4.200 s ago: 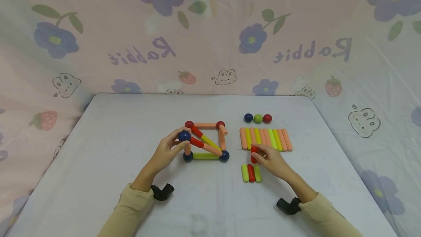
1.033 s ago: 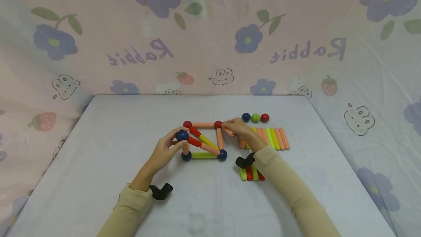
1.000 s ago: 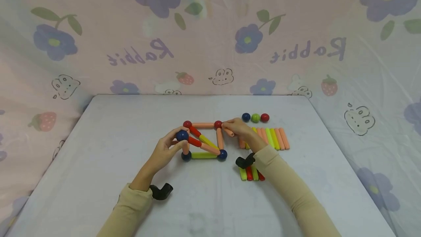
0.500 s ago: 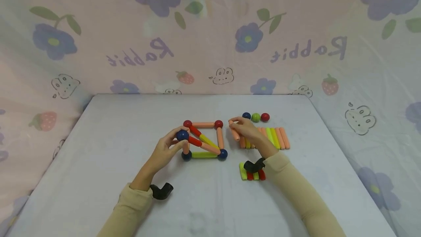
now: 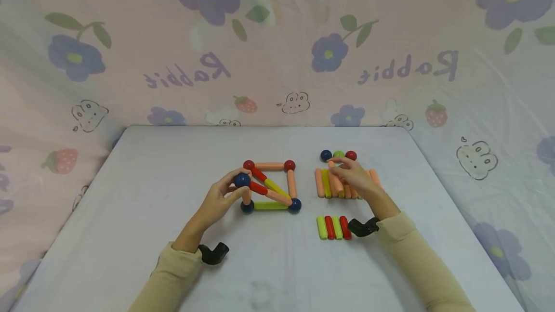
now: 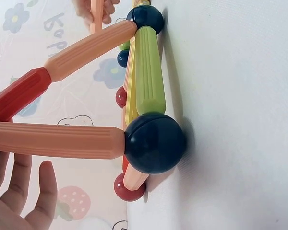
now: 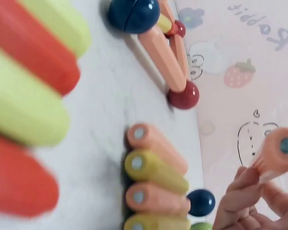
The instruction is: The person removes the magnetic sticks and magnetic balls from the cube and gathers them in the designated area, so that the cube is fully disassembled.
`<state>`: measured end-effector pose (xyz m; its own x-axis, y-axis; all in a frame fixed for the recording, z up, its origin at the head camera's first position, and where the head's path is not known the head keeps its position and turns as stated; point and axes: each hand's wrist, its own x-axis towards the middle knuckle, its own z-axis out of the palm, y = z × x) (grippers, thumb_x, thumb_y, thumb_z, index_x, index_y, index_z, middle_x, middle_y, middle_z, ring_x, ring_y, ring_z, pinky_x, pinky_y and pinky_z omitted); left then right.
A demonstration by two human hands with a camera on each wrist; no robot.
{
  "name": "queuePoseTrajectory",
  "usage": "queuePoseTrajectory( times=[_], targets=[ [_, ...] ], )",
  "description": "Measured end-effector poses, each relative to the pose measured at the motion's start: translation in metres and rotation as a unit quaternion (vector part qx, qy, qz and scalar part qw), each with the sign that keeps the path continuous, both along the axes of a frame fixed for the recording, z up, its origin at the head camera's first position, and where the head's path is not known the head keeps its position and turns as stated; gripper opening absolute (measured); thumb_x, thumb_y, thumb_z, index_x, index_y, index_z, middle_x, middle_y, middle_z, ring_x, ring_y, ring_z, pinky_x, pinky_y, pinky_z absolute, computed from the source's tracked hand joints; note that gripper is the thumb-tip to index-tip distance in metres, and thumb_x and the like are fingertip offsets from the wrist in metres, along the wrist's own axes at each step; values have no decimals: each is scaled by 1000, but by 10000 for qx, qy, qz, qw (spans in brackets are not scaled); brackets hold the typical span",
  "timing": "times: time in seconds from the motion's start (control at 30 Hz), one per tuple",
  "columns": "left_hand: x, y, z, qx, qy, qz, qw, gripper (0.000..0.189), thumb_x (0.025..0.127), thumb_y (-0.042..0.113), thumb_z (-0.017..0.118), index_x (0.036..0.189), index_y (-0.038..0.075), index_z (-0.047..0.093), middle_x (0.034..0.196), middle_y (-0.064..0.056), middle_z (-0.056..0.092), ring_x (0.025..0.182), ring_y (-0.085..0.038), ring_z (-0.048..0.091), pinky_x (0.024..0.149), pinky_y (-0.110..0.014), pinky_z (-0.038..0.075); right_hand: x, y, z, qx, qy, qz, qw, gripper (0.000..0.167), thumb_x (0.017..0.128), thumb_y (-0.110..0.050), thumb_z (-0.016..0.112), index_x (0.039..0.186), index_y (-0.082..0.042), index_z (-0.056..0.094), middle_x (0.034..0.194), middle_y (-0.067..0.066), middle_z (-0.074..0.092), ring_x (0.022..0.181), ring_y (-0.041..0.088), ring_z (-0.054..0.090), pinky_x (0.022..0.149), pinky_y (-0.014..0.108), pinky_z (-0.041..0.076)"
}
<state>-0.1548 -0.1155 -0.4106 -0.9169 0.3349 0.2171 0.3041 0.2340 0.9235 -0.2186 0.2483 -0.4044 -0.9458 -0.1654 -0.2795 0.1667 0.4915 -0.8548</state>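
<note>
My left hand [image 5: 218, 203] holds the raised blue ball [image 5: 242, 180] at the top of a frame of magnetic rods and balls. Below it, the square base has blue balls at its near corners, such as this blue ball [image 6: 156, 143], and a red ball [image 5: 289, 165] at each far corner. Rods slope from the top ball down to the base. My right hand [image 5: 353, 175] pinches a long orange magnetic rod [image 5: 336, 183] above the row of long rods [image 5: 320, 183]. In the right wrist view that orange rod [image 7: 273, 153] shows its round metal end, tilted up between fingers and thumb.
Behind the long rods lie a loose blue ball [image 5: 326, 156], a green ball [image 5: 338, 154] and a red ball [image 5: 351, 156]. Several short green and red rods [image 5: 330, 227] lie nearer, side by side. A black curved piece [image 5: 363, 227] sits at each wrist.
My right hand first held a short red rod, now in the short row. It then took the orange rod from the far right red ball and carried it right. My left hand has stayed put.
</note>
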Motion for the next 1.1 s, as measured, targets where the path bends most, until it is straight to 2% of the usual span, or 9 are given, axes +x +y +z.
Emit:
queuePoseTrajectory(
  times=[0.13,0.33,0.47,0.63,0.73,0.83,0.93,1.03,1.1],
  targets=[
    [0,0,0,4,-22,5,10000,41,95,12,59,134,9,50,138,-19,55,129,-34,48,103,-47,41,4,15,1,271,-38,26,9996,53,100,-32,49,144,-4,38,133,26,48,95,18,51,78,21,46],
    [1,0,-2,18,-42,23,10000,41,95,12,59,135,9,50,139,-20,54,131,-36,47,103,-47,41,6,35,1,633,10,74,9980,59,100,-34,50,148,-3,33,131,27,49,100,23,53,81,23,48],
    [2,1,-2,56,-34,20,10000,42,95,11,59,135,8,49,140,-19,54,131,-34,46,103,-46,41,7,51,3,772,74,14,9970,61,100,-33,51,148,-1,31,121,23,52,93,19,52,78,22,49],
    [2,1,-2,63,-8,22,10000,43,94,11,60,136,8,49,141,-18,53,132,-34,46,103,-47,41,5,73,2,936,120,-231,9953,60,98,-33,54,144,1,36,107,10,57,84,10,51,74,20,47],
    [2,0,-2,53,-5,28,10000,43,94,11,60,136,9,49,141,-18,53,132,-35,46,103,-47,42,3,85,-2,1062,59,-433,9934,61,97,-36,54,141,4,39,107,8,57,83,7,53,75,18,48],
    [3,0,-1,58,11,34,10000,43,94,11,60,136,9,50,141,-18,53,130,-28,48,103,-47,42,1,94,-6,1177,-48,-621,9911,62,98,-38,52,140,5,40,116,17,56,89,10,54,77,16,49],
    [2,1,-1,80,31,18,10000,42,94,11,60,136,9,50,140,-18,54,126,-10,50,103,-47,42,0,103,-10,1241,-143,-819,9888,65,98,-41,50,142,5,38,131,27,49,95,14,54,76,15,47],
    [2,1,-1,112,42,-17,9999,42,94,11,59,135,8,50,138,-18,55,120,7,47,103,-47,42,-2,111,-14,1250,-266,-993,9868,68,97,-44,51,143,4,37,139,29,44,93,12,53,73,15,46],
    [2,1,-1,111,45,-39,9999,42,94,11,59,135,8,50,138,-18,55,117,12,46,103,-47,41,-3,115,-16,1242,-318,-1064,9860,69,96,-44,51,143,5,36,138,28,44,89,9,52,71,15,47]
  ],
)
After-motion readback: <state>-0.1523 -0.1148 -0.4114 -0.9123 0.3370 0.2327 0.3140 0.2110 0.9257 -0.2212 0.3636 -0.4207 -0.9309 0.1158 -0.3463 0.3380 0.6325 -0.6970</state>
